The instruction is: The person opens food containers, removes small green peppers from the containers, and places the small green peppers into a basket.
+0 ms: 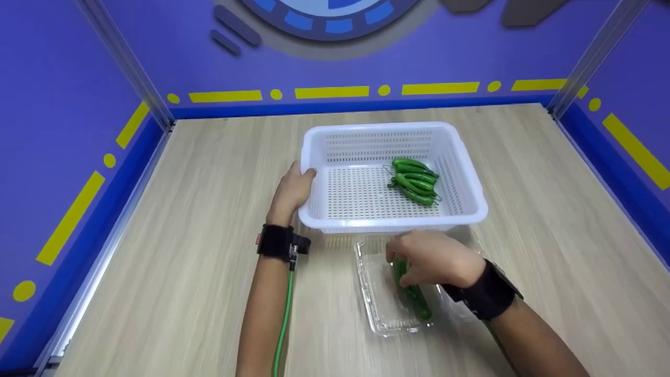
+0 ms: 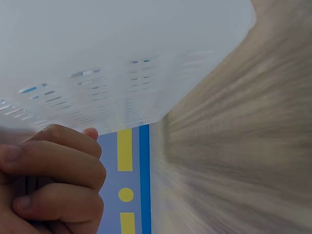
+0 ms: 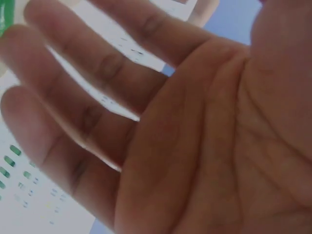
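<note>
My left hand point(image 1: 294, 191) holds the left rim of a white slotted plastic basket point(image 1: 361, 225), thumb over the rim, fingers curled beneath it in the left wrist view. Several green chili peppers point(image 1: 416, 180) lie in a bunch in the basket's right part. In front of it stands a clear plastic clamshell box point(image 1: 368, 293), with more green peppers point(image 1: 417, 302) inside. Over the box my right hand point(image 1: 434, 256) reaches down, thumb and fingers spread about the peppers' upper end. Its fingers point(image 3: 63, 141) look fairly straight in the right wrist view.
A pale wood table point(image 1: 209, 209) carries everything. Blue-purple panels point(image 1: 366, 68) with yellow marks wall in the back and sides. A green cable point(image 1: 285, 319) runs along the left forearm from its black wrist strap point(image 1: 275, 241).
</note>
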`<state>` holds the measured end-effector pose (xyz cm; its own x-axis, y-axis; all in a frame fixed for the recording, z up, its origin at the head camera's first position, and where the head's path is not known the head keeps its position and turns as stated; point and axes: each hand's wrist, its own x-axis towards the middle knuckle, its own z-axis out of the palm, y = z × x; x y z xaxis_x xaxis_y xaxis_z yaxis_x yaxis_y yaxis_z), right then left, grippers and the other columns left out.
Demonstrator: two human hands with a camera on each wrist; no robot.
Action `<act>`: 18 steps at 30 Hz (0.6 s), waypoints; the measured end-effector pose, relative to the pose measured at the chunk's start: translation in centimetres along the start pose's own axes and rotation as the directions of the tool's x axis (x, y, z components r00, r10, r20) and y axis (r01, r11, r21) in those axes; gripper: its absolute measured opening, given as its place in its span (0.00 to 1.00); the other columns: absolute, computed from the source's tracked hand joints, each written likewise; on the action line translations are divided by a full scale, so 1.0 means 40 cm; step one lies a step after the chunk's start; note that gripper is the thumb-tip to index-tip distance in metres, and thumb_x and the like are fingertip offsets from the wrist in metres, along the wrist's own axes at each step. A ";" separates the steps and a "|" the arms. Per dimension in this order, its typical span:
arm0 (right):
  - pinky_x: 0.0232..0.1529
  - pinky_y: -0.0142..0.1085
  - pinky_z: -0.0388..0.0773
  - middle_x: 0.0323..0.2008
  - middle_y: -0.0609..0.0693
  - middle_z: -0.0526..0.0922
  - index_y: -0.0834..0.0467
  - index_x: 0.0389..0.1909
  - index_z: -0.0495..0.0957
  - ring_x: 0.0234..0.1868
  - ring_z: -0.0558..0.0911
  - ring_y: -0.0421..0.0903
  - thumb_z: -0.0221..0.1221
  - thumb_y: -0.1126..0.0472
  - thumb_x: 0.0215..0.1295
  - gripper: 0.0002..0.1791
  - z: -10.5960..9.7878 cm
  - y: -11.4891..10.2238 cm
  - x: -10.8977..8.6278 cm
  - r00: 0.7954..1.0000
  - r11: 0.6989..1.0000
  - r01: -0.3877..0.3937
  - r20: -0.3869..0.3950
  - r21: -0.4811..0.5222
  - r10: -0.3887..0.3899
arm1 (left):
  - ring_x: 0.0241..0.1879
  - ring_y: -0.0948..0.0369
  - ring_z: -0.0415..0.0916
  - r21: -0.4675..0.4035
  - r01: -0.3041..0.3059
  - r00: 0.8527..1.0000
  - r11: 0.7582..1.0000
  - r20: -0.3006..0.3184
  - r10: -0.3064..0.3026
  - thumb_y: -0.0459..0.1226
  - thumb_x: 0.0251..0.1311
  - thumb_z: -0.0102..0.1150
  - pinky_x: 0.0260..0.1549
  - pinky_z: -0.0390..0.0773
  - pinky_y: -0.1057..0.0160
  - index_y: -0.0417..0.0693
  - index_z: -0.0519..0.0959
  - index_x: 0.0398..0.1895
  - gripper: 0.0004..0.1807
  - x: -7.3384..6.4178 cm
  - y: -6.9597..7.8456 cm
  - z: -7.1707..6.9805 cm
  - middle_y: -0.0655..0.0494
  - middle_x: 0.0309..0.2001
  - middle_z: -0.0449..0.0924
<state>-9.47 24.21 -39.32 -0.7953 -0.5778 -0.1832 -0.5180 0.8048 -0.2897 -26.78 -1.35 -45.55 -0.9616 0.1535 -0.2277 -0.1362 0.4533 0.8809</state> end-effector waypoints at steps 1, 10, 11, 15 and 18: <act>0.33 0.36 0.78 0.33 0.47 0.85 0.55 0.37 0.84 0.31 0.80 0.42 0.72 0.67 0.40 0.17 0.002 0.001 0.000 1.000 1.000 0.011 0.001 -0.008 -0.011 | 0.51 0.50 0.82 -0.001 0.000 1.000 1.000 -0.001 0.000 0.50 0.77 0.39 0.43 0.83 0.55 0.48 0.58 0.77 0.30 0.000 0.000 0.000 0.42 0.55 0.79; 0.37 0.38 0.82 0.39 0.51 0.85 0.56 0.39 0.86 0.38 0.84 0.49 0.58 0.86 0.36 0.29 0.021 0.019 0.004 0.995 0.993 0.070 -0.059 -0.092 -0.075 | 0.51 0.48 0.83 0.002 -0.005 1.000 1.000 -0.014 0.005 0.50 0.77 0.39 0.43 0.83 0.55 0.49 0.57 0.78 0.31 0.000 -0.001 0.003 0.41 0.56 0.79; 0.37 0.38 0.82 0.39 0.51 0.85 0.56 0.39 0.86 0.38 0.84 0.49 0.58 0.86 0.37 0.29 0.023 0.021 0.004 0.996 0.993 0.066 -0.061 -0.097 -0.072 | 0.51 0.49 0.83 0.001 -0.002 1.000 1.000 -0.014 0.002 0.50 0.77 0.39 0.43 0.83 0.55 0.49 0.57 0.78 0.31 0.000 -0.001 0.003 0.41 0.56 0.79; 0.36 0.39 0.82 0.39 0.51 0.85 0.56 0.39 0.86 0.38 0.84 0.51 0.60 0.85 0.38 0.28 0.030 0.020 0.006 0.996 0.993 0.058 -0.060 -0.101 -0.064 | 0.51 0.50 0.82 -0.002 0.008 1.000 1.000 -0.010 -0.008 0.51 0.77 0.39 0.43 0.82 0.55 0.50 0.56 0.78 0.31 -0.002 0.001 0.002 0.42 0.56 0.79; 0.35 0.40 0.82 0.40 0.51 0.85 0.55 0.39 0.86 0.38 0.84 0.51 0.61 0.84 0.38 0.27 0.033 0.017 0.009 0.998 0.993 0.039 -0.050 -0.108 -0.044 | 0.51 0.50 0.82 -0.002 0.010 1.000 1.000 -0.008 -0.010 0.50 0.77 0.39 0.43 0.82 0.56 0.50 0.56 0.78 0.31 -0.002 0.002 0.002 0.42 0.56 0.79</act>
<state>-9.67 24.38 -40.83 -0.7861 -0.6056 -0.1232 -0.5795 0.7916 -0.1938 -26.67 -1.25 -45.49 -0.9619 0.1418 -0.2336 -0.1467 0.4531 0.8793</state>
